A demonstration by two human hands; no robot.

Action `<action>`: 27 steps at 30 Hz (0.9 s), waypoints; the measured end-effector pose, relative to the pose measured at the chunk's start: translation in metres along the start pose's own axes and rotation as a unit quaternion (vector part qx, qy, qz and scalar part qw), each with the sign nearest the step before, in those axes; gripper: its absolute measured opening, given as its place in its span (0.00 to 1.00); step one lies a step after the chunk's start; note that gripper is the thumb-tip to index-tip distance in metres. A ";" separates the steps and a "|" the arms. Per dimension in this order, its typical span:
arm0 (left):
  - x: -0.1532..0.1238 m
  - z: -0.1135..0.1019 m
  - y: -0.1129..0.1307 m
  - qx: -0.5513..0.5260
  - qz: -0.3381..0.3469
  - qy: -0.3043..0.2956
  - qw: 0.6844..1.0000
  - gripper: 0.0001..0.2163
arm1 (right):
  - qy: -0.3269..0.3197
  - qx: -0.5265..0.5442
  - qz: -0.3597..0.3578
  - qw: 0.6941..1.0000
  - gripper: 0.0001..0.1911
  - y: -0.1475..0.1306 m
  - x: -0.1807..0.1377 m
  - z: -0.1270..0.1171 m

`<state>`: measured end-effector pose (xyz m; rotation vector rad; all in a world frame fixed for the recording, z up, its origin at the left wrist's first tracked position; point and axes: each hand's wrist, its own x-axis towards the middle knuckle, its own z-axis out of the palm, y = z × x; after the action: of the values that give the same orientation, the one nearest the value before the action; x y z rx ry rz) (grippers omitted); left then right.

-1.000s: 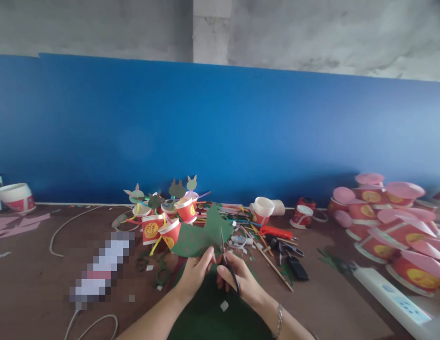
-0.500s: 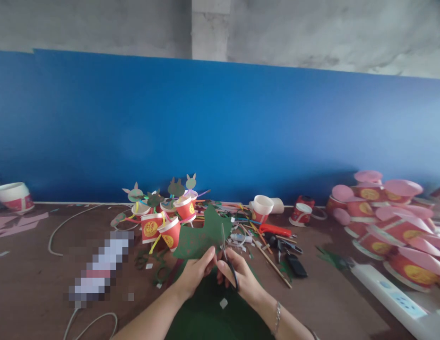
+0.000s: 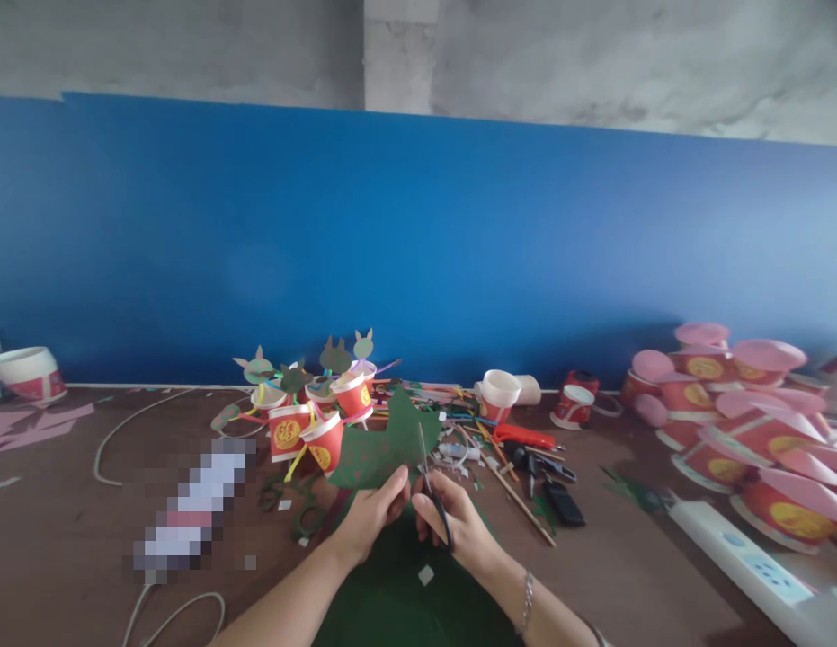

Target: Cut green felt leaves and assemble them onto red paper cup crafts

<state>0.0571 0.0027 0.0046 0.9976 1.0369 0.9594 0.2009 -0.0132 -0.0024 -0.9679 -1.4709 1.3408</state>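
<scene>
A piece of dark green paper [image 3: 378, 449] with a jagged cut edge is pinched in my left hand [image 3: 376, 514], thumb on top. My right hand [image 3: 457, 523] is closed round the dark handles of a pair of scissors [image 3: 442, 519]. Their blades point up and away from me, lying against the right part of the green paper; whether they are parted I cannot tell. Below both hands, a larger dark green sheet [image 3: 418, 611] spreads at the table's front, with a small white scrap [image 3: 426, 575] on it.
Red-and-white paper cups [image 3: 322, 440] with animal-shaped cutouts stand at the back left. Cups with pink paper discs [image 3: 761, 404] crowd the right, behind a white power strip [image 3: 742, 557]. Coloured sticks, keys and a red cutter [image 3: 524, 438] lie behind my right hand. A blue partition [image 3: 418, 243] closes the back.
Almost nothing differs. My left hand and the green paper have shifted very slightly, and the scissors' blades lean a touch further left.
</scene>
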 end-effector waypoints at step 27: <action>0.005 -0.005 -0.004 -0.005 0.021 -0.011 1.000 0.23 | 0.005 -0.012 -0.012 1.000 0.21 0.000 0.001 -0.002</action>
<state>0.0538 0.0075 -0.0010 1.0227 0.9948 0.9859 0.2022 -0.0115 -0.0025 -0.9681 -1.4897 1.3034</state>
